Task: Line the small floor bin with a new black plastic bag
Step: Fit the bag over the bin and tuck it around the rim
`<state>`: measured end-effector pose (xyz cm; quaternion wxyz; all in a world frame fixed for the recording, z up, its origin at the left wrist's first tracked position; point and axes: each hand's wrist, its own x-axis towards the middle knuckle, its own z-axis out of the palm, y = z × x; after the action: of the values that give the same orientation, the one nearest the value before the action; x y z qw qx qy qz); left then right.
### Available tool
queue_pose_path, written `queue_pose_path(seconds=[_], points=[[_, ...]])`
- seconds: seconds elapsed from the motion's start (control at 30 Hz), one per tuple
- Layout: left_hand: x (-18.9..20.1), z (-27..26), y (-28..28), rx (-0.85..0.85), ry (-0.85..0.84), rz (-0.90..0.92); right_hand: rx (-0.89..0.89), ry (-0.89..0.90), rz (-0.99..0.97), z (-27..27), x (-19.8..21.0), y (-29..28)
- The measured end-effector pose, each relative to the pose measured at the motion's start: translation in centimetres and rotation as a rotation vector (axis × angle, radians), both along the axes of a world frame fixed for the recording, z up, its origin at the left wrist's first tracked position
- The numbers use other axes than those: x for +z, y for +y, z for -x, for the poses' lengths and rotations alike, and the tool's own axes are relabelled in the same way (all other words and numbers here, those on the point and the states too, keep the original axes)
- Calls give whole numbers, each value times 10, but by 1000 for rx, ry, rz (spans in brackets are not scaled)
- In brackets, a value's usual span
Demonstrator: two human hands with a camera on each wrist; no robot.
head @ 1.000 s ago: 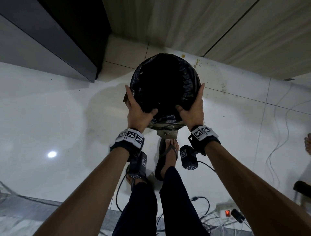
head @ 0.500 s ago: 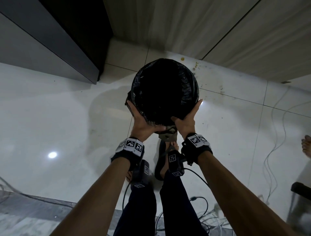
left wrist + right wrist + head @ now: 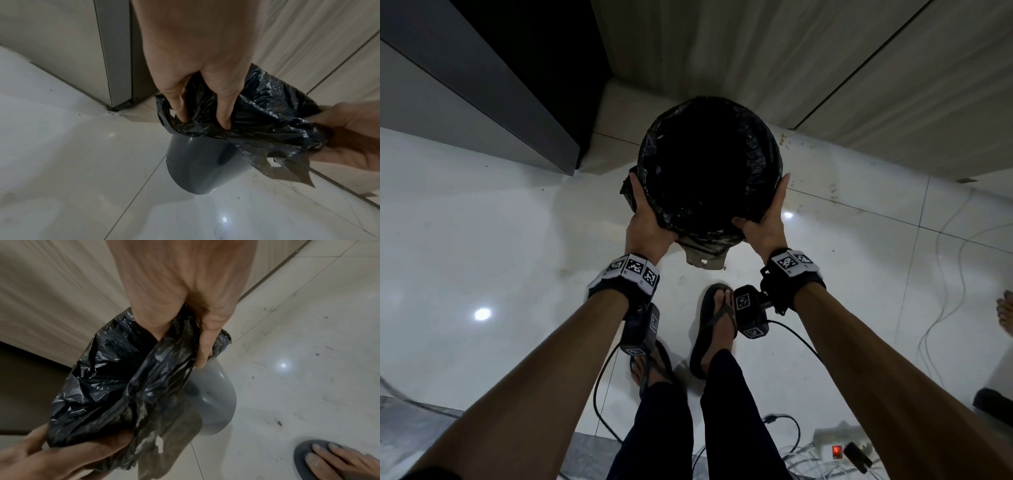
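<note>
The small grey floor bin (image 3: 197,167) (image 3: 213,402) stands near the wall corner, its mouth covered by a black plastic bag (image 3: 709,164) folded over the rim. My left hand (image 3: 649,219) grips the bagged rim on the left, fingers (image 3: 224,113) curled down over the crumpled plastic. On the right side my right hand (image 3: 767,219) grips the rim, thumb and fingers (image 3: 203,350) pinching the bag against it. A loose bag handle flap (image 3: 705,260) hangs from the near rim. I cannot tell whether the bin's base touches the floor.
A dark cabinet (image 3: 482,85) stands at the left and a pale wall panel (image 3: 791,51) rises behind the bin. My sandalled feet (image 3: 717,318) are just behind it on white tiles. Cables and a power strip (image 3: 839,448) lie at bottom right; another person's foot (image 3: 1005,315) shows at the right edge.
The bin, held by both hands, has moved away from my feet toward the wall. My thumbs have shifted along the near rim.
</note>
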<state>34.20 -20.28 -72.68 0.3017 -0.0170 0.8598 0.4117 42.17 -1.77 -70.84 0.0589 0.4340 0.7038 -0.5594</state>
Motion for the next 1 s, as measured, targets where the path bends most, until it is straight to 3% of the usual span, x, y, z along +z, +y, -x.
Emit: queue_pose_path(seconds=[0.13,0.3,0.6,1.0], points=[[1,36,5,-9,85,23,133,27,-59,39,0,10],[2,91,3,44,58,15,248,86,-61,93,0,17],[7,171,-14,141,80,23,507,-9,-81,188,-1,15],[11,179,-32,140,63,63,553,-31,-184,211,3,4]])
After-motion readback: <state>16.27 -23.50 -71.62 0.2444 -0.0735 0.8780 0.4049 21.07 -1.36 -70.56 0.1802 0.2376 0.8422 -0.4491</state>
